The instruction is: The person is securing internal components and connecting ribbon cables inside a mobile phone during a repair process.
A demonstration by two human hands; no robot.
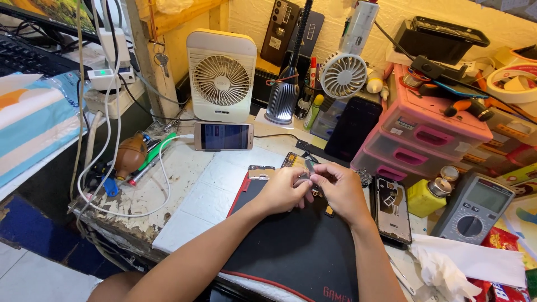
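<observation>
Both hands meet over the far edge of a black mat (pixel 296 246). The left hand (pixel 281 190) is curled nearly closed, its fingertips pinching a small flat part (pixel 309 166), what exactly cannot be told. The right hand (pixel 342 190) touches the same part with bent fingers. An opened phone (pixel 391 210) lies just right of the right hand.
</observation>
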